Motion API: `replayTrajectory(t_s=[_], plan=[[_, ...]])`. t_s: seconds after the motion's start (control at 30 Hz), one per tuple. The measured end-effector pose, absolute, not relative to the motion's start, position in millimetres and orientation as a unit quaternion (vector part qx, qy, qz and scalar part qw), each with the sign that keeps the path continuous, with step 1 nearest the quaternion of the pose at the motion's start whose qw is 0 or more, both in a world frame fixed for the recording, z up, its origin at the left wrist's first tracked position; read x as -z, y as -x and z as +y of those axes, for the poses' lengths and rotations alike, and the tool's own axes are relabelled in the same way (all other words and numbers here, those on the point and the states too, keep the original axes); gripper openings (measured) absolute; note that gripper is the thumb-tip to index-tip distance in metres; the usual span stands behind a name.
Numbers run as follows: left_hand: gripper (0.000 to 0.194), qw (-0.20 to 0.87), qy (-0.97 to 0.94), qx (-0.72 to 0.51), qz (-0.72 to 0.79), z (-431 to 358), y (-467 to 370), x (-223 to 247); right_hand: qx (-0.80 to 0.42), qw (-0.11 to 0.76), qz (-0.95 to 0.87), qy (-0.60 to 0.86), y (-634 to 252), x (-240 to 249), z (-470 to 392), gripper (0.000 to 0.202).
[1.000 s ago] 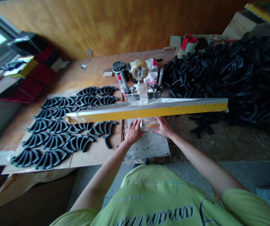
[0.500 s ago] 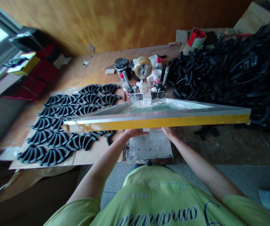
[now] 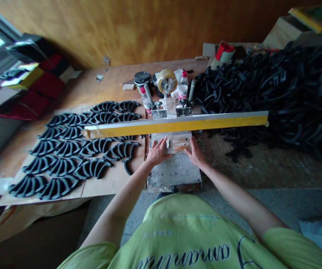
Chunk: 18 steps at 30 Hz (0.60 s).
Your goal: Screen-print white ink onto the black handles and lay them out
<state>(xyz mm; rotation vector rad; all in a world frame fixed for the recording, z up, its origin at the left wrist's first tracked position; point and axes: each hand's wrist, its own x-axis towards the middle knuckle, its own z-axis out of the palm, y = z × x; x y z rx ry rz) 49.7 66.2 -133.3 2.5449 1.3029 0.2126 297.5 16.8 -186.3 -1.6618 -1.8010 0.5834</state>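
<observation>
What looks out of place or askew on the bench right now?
One curved black piece lies turned on end at the cardboard's near edge, out of line with the neat rows. The printing plate under both hands is smeared with dried white residue.

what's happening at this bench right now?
A person in a green shirt stands at a screen-printing station. Both hands, left hand and right hand, rest on a small piece lying on the ink-smeared plate, under the raised yellow-edged screen frame. Curved black parts lie in rows on cardboard to the left; a big loose pile of black parts sits to the right. Ink cans, bottles and a tape roll stand behind the frame.
</observation>
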Motion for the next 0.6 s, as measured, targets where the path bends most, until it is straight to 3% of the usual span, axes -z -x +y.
replayTrajectory(t_s=[0.1,0.23,0.37,0.6], plan=[[0.082,0.120,-0.871,-0.090,0.467,54.1,-45.2,128.5,-0.215,0.246,-0.704,0.631,-322.5,161.6,12.7,0.065],[0.070,0.134,-0.831,-0.159,0.516,22.1,-15.1,137.9,-0.071,0.142,-0.617,0.771,-394.1,130.3,-11.0,0.041],[0.058,0.196,-0.759,-0.233,0.575,-8.7,14.4,141.4,0.009,0.042,-0.563,0.825,-469.5,130.4,-42.3,0.038],[0.047,0.324,-0.622,-0.300,0.647,-25.7,14.1,114.7,-0.041,0.035,-0.665,0.745,-515.2,141.5,-45.7,0.027]])
